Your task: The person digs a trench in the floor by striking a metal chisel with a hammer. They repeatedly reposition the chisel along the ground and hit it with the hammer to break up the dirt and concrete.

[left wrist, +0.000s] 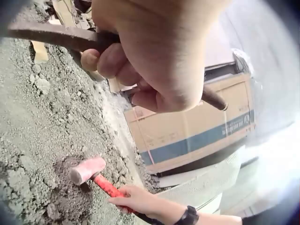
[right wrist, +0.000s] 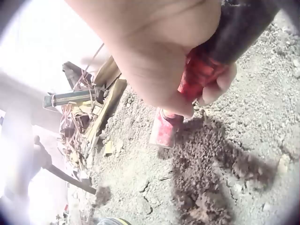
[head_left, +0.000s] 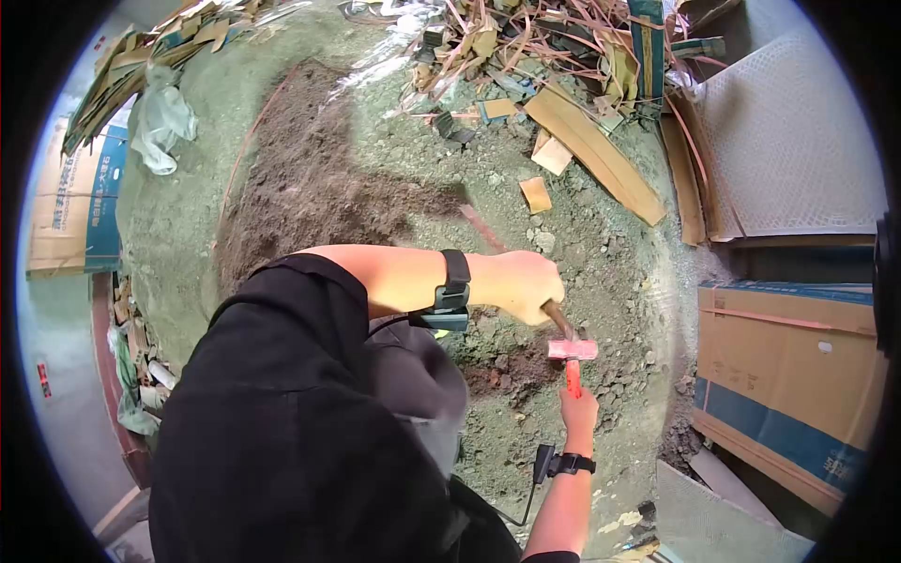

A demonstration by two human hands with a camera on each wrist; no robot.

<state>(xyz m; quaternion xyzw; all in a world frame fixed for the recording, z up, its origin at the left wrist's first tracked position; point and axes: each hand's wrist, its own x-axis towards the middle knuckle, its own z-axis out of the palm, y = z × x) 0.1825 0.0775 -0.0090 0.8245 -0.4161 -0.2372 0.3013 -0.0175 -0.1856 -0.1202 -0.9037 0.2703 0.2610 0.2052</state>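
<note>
**Fig.** Your right hand point(head_left: 579, 410) is wrapped round the ribbed red handle of the hammer point(head_left: 572, 350). Its blocky pink head rests on a dark, loosened patch of soil point(head_left: 507, 371). Just beyond, your left hand point(head_left: 521, 286) is fisted round a rusty round rod point(head_left: 560, 322), held at a slant. In the left wrist view the rod's blunt end stands clear of the hammer head.

To work well here, it seems best to hold the rod firmly, with your knuckles back from the end you strike. Land short, square blows, because a round bar probably turns a glancing one aside.

The ground point(head_left: 375, 178) is grey, dry and crumbly, set with small stones that may shift under pressure. To your right stands a brown cardboard box point(head_left: 788, 366) with a blue band. Behind it is a pale, finely meshed sheet point(head_left: 788, 141). Farthest off lie flat planks point(head_left: 591, 141) amid splintered strips.
</note>
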